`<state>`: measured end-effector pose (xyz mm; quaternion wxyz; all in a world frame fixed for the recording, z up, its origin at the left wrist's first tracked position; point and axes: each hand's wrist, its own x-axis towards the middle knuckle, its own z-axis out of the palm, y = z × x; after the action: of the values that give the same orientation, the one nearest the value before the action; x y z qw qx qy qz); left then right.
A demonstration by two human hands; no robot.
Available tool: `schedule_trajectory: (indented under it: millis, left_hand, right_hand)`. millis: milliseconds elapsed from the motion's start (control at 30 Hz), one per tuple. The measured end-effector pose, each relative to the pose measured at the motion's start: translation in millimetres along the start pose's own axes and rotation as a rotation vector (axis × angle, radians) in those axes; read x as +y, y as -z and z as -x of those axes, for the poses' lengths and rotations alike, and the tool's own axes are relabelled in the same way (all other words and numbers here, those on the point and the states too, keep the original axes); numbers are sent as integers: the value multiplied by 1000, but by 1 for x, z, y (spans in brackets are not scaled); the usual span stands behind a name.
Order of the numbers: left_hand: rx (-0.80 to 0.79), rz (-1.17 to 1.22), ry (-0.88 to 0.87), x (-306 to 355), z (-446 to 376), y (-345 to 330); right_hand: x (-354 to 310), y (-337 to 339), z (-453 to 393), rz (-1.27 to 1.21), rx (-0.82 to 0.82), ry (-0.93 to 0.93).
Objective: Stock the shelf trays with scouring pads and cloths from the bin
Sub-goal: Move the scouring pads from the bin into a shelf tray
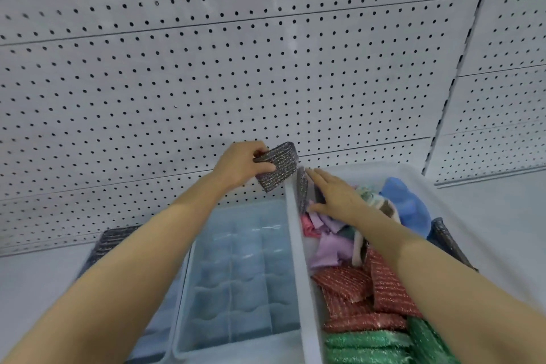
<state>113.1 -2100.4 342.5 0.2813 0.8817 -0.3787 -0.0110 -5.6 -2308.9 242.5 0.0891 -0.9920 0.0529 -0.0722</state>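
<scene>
Head view: a grey pad point(277, 165) is pinched in the left hand point(240, 164) above the tray point(236, 275), tilted, its long axis running from lower left to upper right. One more grey pad point(302, 192) is seen on edge against the bin point(298, 260) wall, touched by the flat, released right hand point(334, 198). Red pads point(363, 295), green pads point(372, 346) and lilac cloths point(331, 248) are piled in the bin; exact counts cannot be told.

Left hand point(240, 164) grips grey scouring pad point(279, 164) above tray point(236, 275); right hand point(336, 196) flat on pads in bin point(298, 260)
</scene>
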Motion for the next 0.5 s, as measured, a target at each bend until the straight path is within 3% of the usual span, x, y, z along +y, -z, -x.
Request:
schedule_trajectory:
  millis: [200, 500]
  left_hand:
    - [15, 3, 41, -22, 13, 6]
    - [47, -35, 38, -39, 25, 31]
  right_hand:
    - [-12, -14, -20, 93, 36, 109]
    - [-12, -9, -17, 430, 363, 450]
